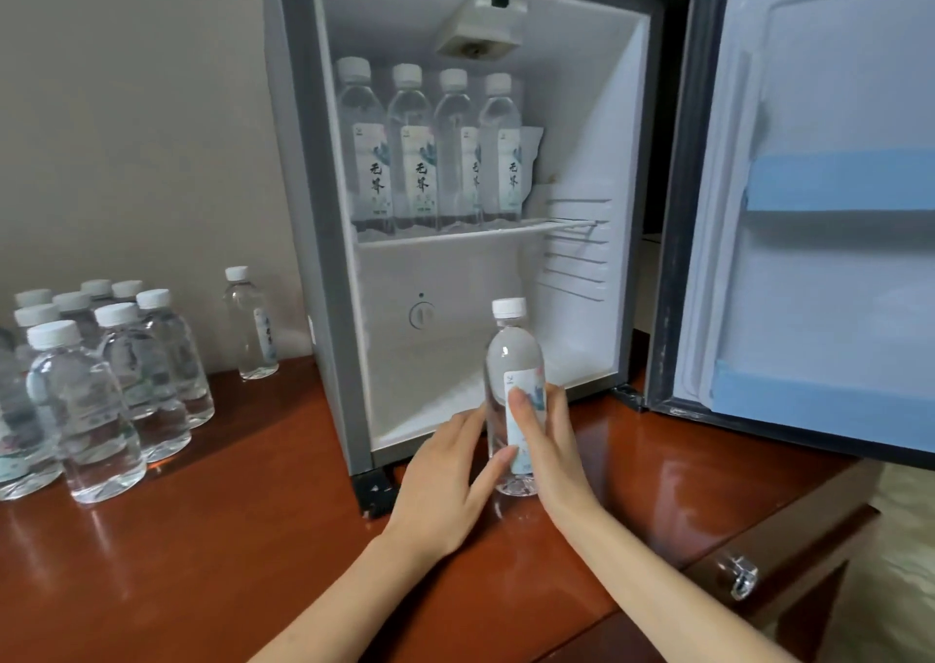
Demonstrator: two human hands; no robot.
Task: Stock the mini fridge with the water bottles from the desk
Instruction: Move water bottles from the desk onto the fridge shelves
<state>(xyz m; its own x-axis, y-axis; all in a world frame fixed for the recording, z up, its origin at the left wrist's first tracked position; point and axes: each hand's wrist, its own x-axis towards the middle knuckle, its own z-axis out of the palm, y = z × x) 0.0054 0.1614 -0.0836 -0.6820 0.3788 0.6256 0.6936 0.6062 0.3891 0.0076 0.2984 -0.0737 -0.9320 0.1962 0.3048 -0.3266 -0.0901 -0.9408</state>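
Observation:
A clear water bottle (512, 359) with a white cap stands upright on the desk just in front of the open mini fridge (324, 268). My left hand (445, 480) and my right hand (549, 440) both wrap around its lower half. Several bottles (430, 151) stand in a row on the fridge's upper wire shelf (556, 227). The lower compartment holds nothing. A cluster of several more bottles (101, 384) waits on the desk at the left, and one lone bottle (251, 323) stands beside the fridge's left wall.
The fridge door (819, 207) is swung wide to the right, with blue bands across its inner shelves. The reddish wooden desk (202, 561) ends at the right, where a drawer with a clear knob (739, 577) shows. A beige wall stands behind the bottles.

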